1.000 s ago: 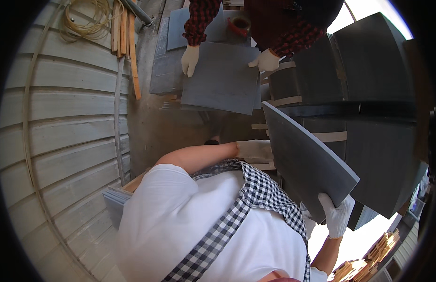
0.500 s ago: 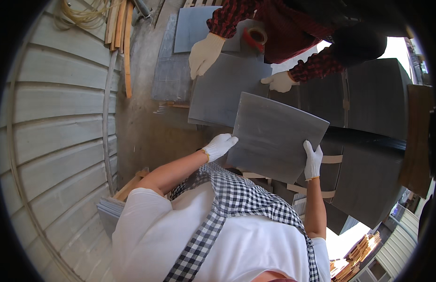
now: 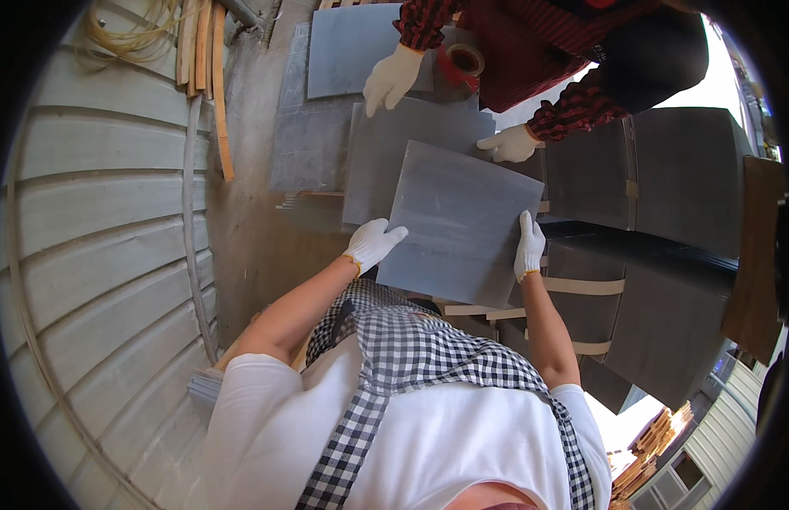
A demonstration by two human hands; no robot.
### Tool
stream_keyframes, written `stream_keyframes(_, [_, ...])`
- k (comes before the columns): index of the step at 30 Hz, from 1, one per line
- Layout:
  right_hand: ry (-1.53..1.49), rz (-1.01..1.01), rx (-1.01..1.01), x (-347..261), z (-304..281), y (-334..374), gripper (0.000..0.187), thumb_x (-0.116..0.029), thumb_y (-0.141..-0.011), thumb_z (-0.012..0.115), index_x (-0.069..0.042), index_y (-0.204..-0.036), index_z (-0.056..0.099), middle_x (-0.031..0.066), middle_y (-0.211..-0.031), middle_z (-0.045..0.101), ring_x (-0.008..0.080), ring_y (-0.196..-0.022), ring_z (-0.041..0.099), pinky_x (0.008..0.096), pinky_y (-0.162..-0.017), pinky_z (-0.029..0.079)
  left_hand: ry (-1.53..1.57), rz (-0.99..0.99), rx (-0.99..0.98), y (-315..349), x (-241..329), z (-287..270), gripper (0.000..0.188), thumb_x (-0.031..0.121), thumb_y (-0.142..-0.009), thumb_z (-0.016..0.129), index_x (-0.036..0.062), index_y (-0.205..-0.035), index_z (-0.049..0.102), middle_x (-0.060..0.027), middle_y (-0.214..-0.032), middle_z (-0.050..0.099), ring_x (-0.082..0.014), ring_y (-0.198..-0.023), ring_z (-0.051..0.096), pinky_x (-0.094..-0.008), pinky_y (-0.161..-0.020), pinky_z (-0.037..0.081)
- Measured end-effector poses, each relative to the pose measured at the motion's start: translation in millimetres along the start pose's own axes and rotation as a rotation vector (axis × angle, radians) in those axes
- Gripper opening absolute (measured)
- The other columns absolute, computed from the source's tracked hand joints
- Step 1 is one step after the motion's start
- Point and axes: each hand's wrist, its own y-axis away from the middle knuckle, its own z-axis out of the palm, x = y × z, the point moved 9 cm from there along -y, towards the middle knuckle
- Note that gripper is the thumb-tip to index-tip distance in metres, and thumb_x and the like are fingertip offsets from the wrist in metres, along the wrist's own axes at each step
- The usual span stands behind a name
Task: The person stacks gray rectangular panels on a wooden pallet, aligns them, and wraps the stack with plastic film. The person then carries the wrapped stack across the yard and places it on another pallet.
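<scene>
A grey square tile (image 3: 462,225) is held up in front of my checked apron, tilted, with a faint mark on its face. My left hand (image 3: 375,244), in a white knitted glove, grips its left edge with the thumb on top. On the opposite edge my right hand (image 3: 529,245), gloved alike, is closed with its thumb up along the rim. Beyond it lies a stack of similar grey tiles (image 3: 369,170), partly covered by the one I hold. A co-worker's gloved left-side hand (image 3: 393,81) and other gloved hand (image 3: 511,144) are at that stack's far edges.
A roll of tape (image 3: 464,59) on a red holder sits by the co-worker. More tile stacks (image 3: 675,178) with pale strips stand to the right, another stack (image 3: 360,51) at the back. Corrugated wall panels (image 3: 114,204) line the left, with wooden slats (image 3: 217,93) leaning there.
The tile in my hands has moved left and slightly away from me, and both my hands have moved with it. The co-worker's left-side hand has lifted and shifted to the right.
</scene>
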Motion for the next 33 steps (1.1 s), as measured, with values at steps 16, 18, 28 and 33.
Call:
stream_keyframes(16, [-0.019, 0.051, -0.02, 15, 3, -30, 0.053, -0.047, -0.096, 0.064, 0.004, -0.11, 0.068, 0.0052, -0.099, 0.065, 0.0144, -0.089, 0.052, 0.03, -0.085, 0.042, -0.127, -0.033, 0.026, -23, 15, -11, 0.06, 0.055, -0.089, 0.057, -0.0035, -0.101, 0.066, -0.0275, -0.105, 0.067, -0.0427, -0.101, 0.065, -0.0479, -0.087, 0.049])
stream_keyframes(18, [-0.041, 0.058, -0.017, 20, 11, -40, 0.054, -0.047, -0.096, 0.064, 0.004, -0.11, 0.068, 0.0053, -0.099, 0.065, 0.0145, -0.089, 0.052, 0.0304, -0.085, 0.042, -0.189, -0.037, 0.054, -30, 22, -20, 0.059, 0.054, -0.09, 0.056, -0.0024, -0.103, 0.066, -0.0274, -0.108, 0.067, -0.043, -0.103, 0.064, -0.0486, -0.089, 0.049])
stream_keyframes(28, [-0.037, 0.004, 0.039, -14, 51, -55, 0.056, -0.049, -0.094, 0.063, 0.006, -0.107, 0.068, 0.0081, -0.097, 0.065, 0.0163, -0.088, 0.052, 0.0315, -0.086, 0.043, -0.298, -0.04, 0.272, -53, 43, -71, 0.055, 0.048, -0.089, 0.054, -0.002, -0.106, 0.068, -0.0274, -0.106, 0.068, -0.0433, -0.103, 0.065, -0.0488, -0.089, 0.051])
stream_keyframes(33, [0.028, -0.066, 0.077, -38, 75, -61, 0.05, -0.046, -0.095, 0.065, 0.001, -0.11, 0.07, 0.0047, -0.1, 0.067, 0.0153, -0.091, 0.055, 0.0308, -0.088, 0.043, -0.308, -0.054, 0.348, -55, 49, -89, 0.049, 0.041, -0.087, 0.056, -0.0032, -0.104, 0.069, -0.0276, -0.104, 0.07, -0.0423, -0.099, 0.068, -0.0485, -0.088, 0.053])
